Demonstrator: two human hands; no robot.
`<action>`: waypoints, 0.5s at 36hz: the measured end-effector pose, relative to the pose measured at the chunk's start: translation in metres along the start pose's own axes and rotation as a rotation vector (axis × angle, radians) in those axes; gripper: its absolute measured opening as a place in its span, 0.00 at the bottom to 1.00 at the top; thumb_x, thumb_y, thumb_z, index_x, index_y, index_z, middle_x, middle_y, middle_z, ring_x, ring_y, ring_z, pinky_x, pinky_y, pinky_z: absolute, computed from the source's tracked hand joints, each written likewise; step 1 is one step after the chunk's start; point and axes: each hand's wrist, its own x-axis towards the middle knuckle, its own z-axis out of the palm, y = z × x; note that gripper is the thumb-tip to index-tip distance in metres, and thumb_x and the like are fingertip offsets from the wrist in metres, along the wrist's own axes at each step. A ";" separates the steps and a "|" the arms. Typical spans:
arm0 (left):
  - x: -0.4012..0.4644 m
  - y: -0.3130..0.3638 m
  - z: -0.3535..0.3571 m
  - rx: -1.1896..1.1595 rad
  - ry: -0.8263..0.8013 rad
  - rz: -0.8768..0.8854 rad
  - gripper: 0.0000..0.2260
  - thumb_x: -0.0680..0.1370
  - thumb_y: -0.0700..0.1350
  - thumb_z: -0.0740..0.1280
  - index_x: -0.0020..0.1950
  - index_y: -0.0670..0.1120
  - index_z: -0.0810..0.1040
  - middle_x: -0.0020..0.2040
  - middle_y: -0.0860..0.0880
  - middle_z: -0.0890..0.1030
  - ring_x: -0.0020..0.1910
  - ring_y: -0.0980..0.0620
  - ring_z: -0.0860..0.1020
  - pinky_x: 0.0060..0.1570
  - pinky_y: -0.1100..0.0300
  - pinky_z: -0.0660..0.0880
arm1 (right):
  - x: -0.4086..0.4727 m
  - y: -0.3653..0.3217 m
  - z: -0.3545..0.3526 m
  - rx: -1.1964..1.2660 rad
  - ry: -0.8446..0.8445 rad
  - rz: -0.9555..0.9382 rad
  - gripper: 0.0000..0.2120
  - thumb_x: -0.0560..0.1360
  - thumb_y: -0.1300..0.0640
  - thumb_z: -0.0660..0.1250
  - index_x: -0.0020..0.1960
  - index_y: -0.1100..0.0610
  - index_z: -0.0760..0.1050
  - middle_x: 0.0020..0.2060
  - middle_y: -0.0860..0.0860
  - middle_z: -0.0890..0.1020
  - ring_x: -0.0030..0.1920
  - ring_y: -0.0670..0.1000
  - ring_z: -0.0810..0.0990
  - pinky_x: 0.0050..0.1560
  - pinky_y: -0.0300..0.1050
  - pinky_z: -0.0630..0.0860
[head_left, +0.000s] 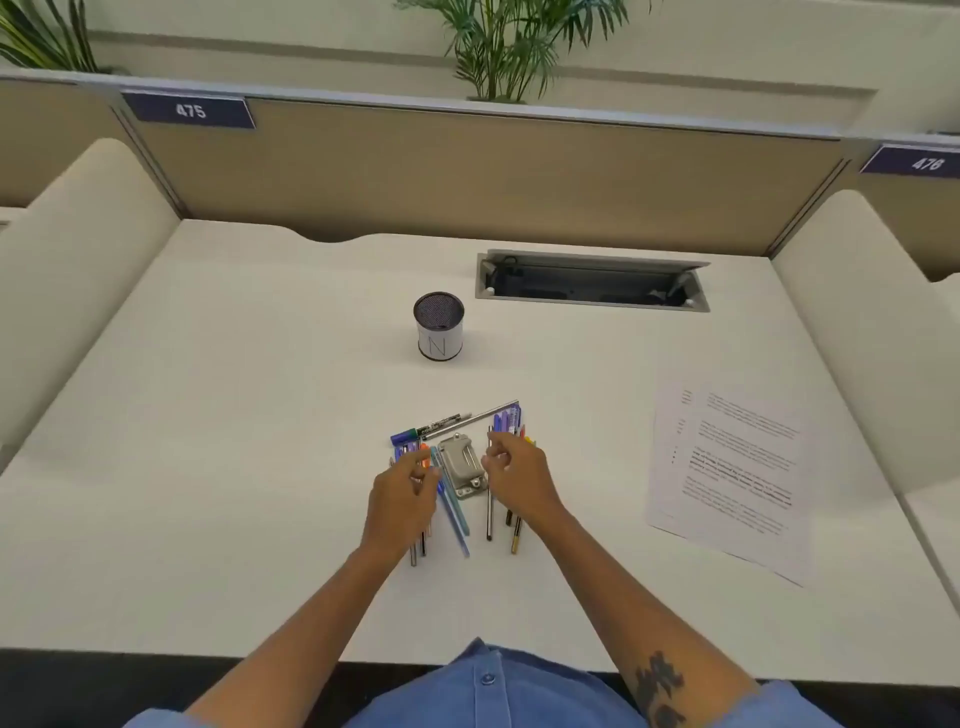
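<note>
Left hand: fingers curled down onto the left pen bundle; I cannot tell whether it pinches one.

Right hand: fingers loosely curled over the right pen bundle; its grip is equally unclear to me.

Both bundles: on the desk, long axes running away from me, tips under the fingers, tails toward my chest.

Markers: crosswise just beyond both hands.

Metal case: between the hands, flanked by the bundles.

Mesh cup: upright, well beyond the pile, nearly straight ahead of the left hand, which I judge the nearer.

Printed sheet: flat, well right of the pile.

Note: I reckon any pen bound for the cup must be tipped from lying to upright.
</note>
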 end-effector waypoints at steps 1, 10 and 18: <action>0.002 -0.001 0.002 -0.032 -0.008 -0.026 0.16 0.84 0.44 0.70 0.73 0.43 0.79 0.46 0.51 0.85 0.43 0.51 0.86 0.43 0.62 0.82 | 0.003 0.000 0.002 0.006 -0.019 0.029 0.21 0.81 0.63 0.68 0.73 0.61 0.76 0.57 0.55 0.84 0.55 0.53 0.83 0.54 0.38 0.78; 0.014 0.012 0.004 -0.185 -0.039 -0.186 0.16 0.84 0.39 0.69 0.72 0.42 0.78 0.46 0.45 0.87 0.40 0.52 0.87 0.42 0.58 0.85 | 0.015 -0.005 0.008 -0.058 -0.068 0.083 0.20 0.82 0.65 0.65 0.73 0.61 0.76 0.55 0.55 0.84 0.54 0.51 0.82 0.53 0.38 0.78; 0.023 0.011 0.016 -0.281 -0.101 -0.216 0.15 0.83 0.38 0.71 0.70 0.43 0.79 0.44 0.42 0.89 0.42 0.43 0.89 0.39 0.59 0.86 | 0.023 -0.004 0.017 -0.079 -0.067 0.080 0.17 0.82 0.64 0.65 0.70 0.61 0.78 0.50 0.53 0.83 0.50 0.50 0.81 0.51 0.40 0.78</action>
